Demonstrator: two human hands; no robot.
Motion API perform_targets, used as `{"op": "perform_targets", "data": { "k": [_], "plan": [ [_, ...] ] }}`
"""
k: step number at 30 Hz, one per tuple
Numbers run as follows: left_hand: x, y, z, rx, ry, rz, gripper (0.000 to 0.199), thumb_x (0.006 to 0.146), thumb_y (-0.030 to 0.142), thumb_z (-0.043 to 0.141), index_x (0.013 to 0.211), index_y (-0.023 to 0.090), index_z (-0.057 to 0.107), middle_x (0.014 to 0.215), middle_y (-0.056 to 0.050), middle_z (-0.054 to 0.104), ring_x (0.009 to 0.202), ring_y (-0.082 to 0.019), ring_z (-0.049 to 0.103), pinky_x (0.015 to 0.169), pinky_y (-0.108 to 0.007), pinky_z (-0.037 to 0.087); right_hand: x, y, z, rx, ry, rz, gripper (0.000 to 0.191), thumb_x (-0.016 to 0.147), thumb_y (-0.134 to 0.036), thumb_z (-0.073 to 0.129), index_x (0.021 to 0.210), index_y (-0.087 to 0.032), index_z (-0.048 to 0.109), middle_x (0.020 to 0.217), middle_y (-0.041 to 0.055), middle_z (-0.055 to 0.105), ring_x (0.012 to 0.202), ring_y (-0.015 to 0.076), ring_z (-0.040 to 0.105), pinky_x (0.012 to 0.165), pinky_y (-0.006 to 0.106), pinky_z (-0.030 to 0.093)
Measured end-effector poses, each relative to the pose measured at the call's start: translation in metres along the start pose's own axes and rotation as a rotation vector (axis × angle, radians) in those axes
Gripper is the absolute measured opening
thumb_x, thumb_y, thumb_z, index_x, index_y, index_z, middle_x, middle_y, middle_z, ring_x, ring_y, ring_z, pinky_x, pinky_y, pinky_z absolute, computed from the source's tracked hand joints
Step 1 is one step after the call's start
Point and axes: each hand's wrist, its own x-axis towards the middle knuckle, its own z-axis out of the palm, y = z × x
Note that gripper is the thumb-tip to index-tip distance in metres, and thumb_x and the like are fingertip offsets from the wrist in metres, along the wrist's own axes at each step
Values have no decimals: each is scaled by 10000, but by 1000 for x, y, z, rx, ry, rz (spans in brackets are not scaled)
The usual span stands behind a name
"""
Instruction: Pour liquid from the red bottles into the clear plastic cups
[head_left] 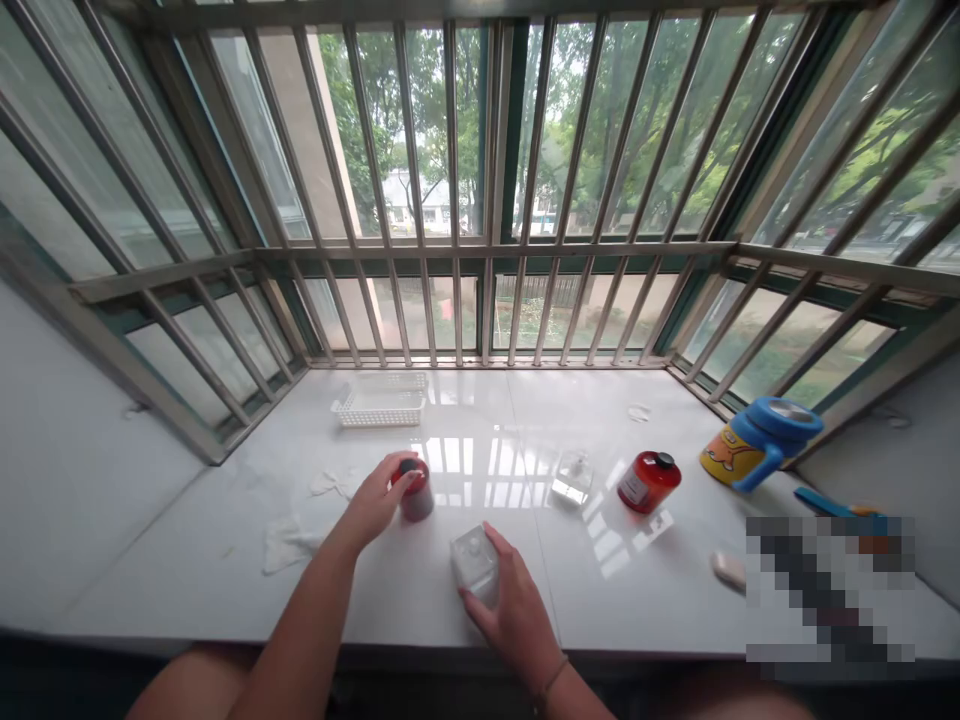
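Bench (pixel 465 615): white, glossy, set below a barred window. Two hands at work, well apart, each on its own container.

Left hand (pixel 373 503): thumb and fingers closed about the top of a red bottle (pixel 418 503) at its black cap; cap fitted. Bottle upright, left of centre on the bench. Fill level cannot be read through the coloured wall.

Right hand (pixel 519 598): clasped around a clear bottle (pixel 472 560), square-bodied, near the front edge, thumb on the near side and fingers on the far side. Whether its base touches the bench cannot be told. Wall transparent; liquid cannot be distinguished from plastic.

Second clear container (pixel 572 482): beyond the right hand, of similar square form; contents likewise unclear.

Second red bottle (pixel 649 483): just right of it, black cap on, pale label on its side; level unreadable.

White basket (pixel 379 414): at the back left, lattice walls, pale floor visible.

Blue-and-yellow mug (pixel 757 445): far right, blue lid on, interior hidden.

Crumpled white cloth (pixel 283 546): beside the left forearm.
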Motion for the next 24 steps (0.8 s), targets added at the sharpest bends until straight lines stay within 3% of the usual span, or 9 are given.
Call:
{"op": "perform_targets", "data": {
  "k": [3, 8, 14, 17, 20, 24],
  "plan": [
    [-29, -3, -7, -6, 5, -25, 404, 1042, 451, 555, 1387, 289, 688, 1463, -81, 698, 1382, -319, 641, 1212, -503, 481, 0, 0, 0, -9, 12, -17, 842, 920, -309, 748, 1656, -314, 340, 1514, 119, 624, 1379, 345, 645, 1142, 524, 596],
    [-54, -1, 15, -129, 101, -46, 387, 1044, 499, 583, 1345, 285, 699, 1517, -91, 664, 1435, -310, 609, 1245, -485, 456, 0, 0, -1, -10, -2, -8, 803, 942, -349, 737, 1647, -294, 357, 1512, 135, 620, 1373, 354, 646, 1138, 549, 590],
    [-54, 2, 42, -448, 200, -133, 340, 911, 510, 776, 1047, 235, 630, 1450, -154, 705, 1341, -319, 684, 1118, -517, 570, -2, 0, -1, -20, 3, 4, 768, 947, -395, 754, 1618, -268, 402, 1515, 147, 618, 1378, 361, 637, 1146, 560, 578],
    [-53, 3, 47, -530, 214, -155, 387, 880, 460, 817, 1118, 247, 599, 1429, -146, 716, 1313, -303, 703, 1096, -507, 588, -3, 0, 0, -27, -1, -4, 765, 964, -405, 736, 1628, -270, 381, 1527, 145, 608, 1390, 354, 626, 1158, 566, 566],
    [-54, 4, 48, -474, 180, -149, 425, 899, 443, 808, 1239, 252, 637, 1442, -142, 706, 1347, -302, 681, 1161, -500, 540, -3, 1, 1, -30, -11, -7, 772, 973, -407, 724, 1640, -273, 359, 1535, 149, 598, 1398, 358, 618, 1160, 581, 559],
    [-54, 4, 49, -498, 179, -152, 376, 889, 462, 823, 1117, 238, 626, 1451, -147, 703, 1313, -297, 698, 1124, -495, 559, -3, 2, 1, -41, -6, -16, 788, 968, -402, 729, 1647, -273, 350, 1540, 152, 595, 1398, 360, 617, 1160, 578, 560]
  ]
}}
